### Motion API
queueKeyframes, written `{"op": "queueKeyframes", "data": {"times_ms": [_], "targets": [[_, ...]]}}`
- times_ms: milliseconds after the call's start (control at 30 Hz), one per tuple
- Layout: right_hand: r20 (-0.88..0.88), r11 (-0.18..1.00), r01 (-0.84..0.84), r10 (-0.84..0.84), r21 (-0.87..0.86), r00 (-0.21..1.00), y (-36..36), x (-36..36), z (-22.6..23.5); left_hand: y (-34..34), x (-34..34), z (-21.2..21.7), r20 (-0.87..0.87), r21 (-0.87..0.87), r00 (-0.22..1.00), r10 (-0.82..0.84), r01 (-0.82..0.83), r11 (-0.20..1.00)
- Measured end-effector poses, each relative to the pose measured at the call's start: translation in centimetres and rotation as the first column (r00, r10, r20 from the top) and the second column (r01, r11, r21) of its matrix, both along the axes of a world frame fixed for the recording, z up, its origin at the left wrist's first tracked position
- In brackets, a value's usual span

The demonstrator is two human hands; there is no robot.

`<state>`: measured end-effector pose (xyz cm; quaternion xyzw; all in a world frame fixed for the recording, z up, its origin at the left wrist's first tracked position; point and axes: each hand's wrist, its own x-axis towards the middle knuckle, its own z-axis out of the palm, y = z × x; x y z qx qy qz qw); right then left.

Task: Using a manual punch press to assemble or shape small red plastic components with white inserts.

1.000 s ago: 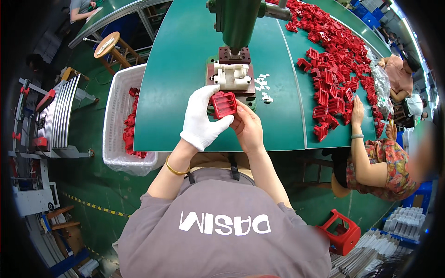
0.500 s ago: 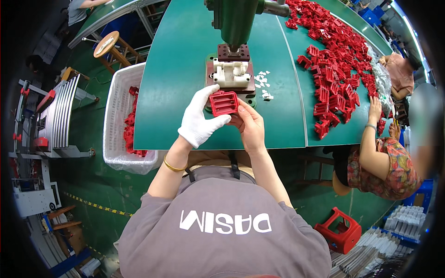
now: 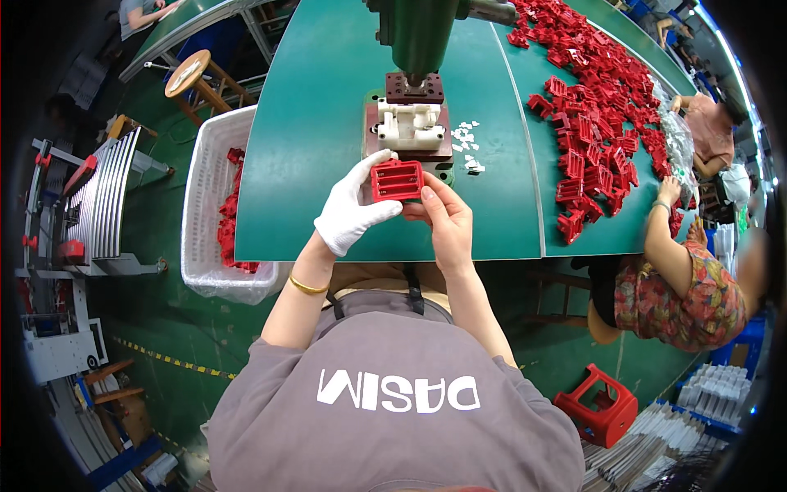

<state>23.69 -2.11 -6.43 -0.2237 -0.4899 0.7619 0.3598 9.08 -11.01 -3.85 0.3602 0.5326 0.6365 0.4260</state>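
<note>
Red slotted part point(image 3: 397, 182): one, held over the green counter point(image 3: 307, 123), on the near side of the white fixture point(image 3: 408, 127).
Left hand point(image 3: 348, 213), gloved: half-curled, gripping the part's left side and lower edge.
Right hand point(image 3: 449, 225), bare: nearly closed, apparently pinching the right edge; rear fingers partly hidden.
Handling: best gripped by the outer rim, slots uncovered, open face toward the eyes.

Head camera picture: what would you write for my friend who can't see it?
A white-gloved left hand and a bare right hand hold a red slotted part over a green table. Beyond is a green press with a white fixture; red parts are heaped right, and a white basket of red pieces stands left.
</note>
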Motion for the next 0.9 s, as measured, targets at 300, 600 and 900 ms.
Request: {"op": "queueKeyframes", "data": {"times_ms": [300,600,900], "targets": [[-0.013,0.994,-0.018,0.020,0.104,1.000,-0.6,0.1,1.2,0.1,-0.5,-1.2,0.251,0.127,0.960,-0.125,0.096,0.987],[-0.008,0.991,-0.039,0.040,0.128,0.999,-1.3,0.2,2.2,-0.2,-0.5,-2.1,0.397,0.189,0.901,-0.175,0.107,0.976],[0.003,0.943,-0.209,0.217,-0.260,0.976,-3.8,-0.9,-2.7,-5.7,-0.3,-2.4,-0.234,-0.101,0.964,0.123,-0.150,0.984]]}}
